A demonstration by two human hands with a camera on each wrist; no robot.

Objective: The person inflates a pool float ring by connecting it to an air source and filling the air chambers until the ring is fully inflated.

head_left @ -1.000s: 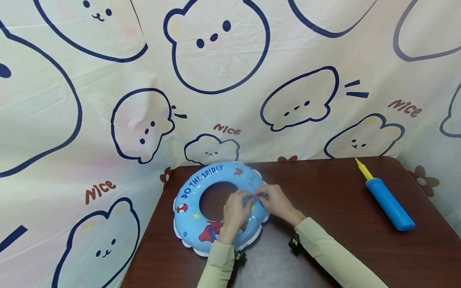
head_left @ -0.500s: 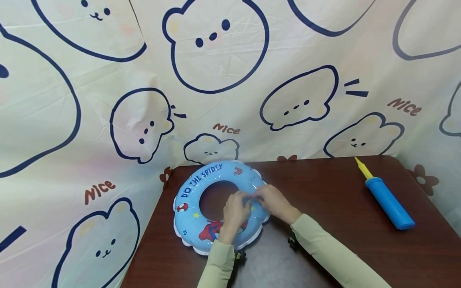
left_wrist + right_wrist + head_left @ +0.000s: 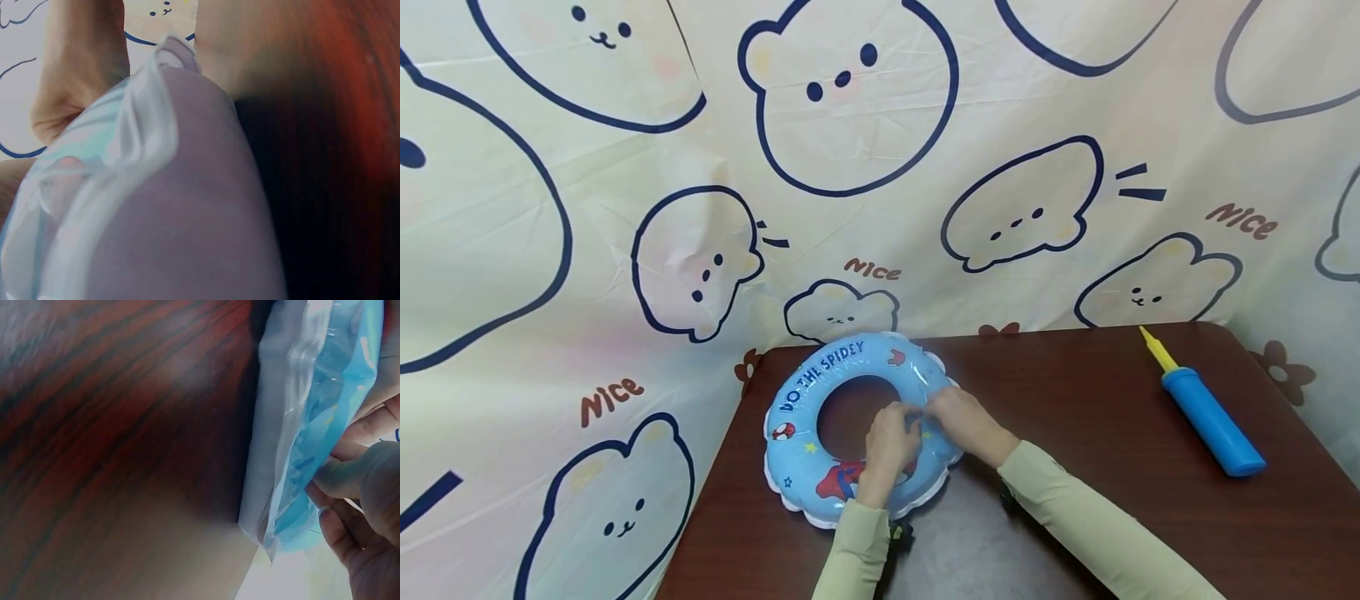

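Note:
A light blue inflatable swim ring (image 3: 831, 367) with cartoon prints and a scalloped white edge lies on the table, full and rounded. My left hand (image 3: 889, 442) reaches over its near right part, with bent fingers pinching at the upper surface. Opposite it, my right hand (image 3: 964, 423) comes in from the right, its curled fingertips meeting the left ones over the same spot. In the right wrist view, fingers and a thumb (image 3: 344, 478) press together at the ring's blue side. The small part between the fingertips is hidden by them. The ring's pale underside (image 3: 194, 187) fills the left wrist view.
A blue hand pump (image 3: 1210, 421) with a yellow nozzle (image 3: 1159, 350) lies at the right of the dark brown table (image 3: 1060, 375). A cream cloth (image 3: 865, 225) printed with cartoon bears hangs behind the table's far edge.
My right hand has shifted slightly left and its wrist has turned, with the fingers closing in over the spot. The left hand and the swim ring stay nearly in place.

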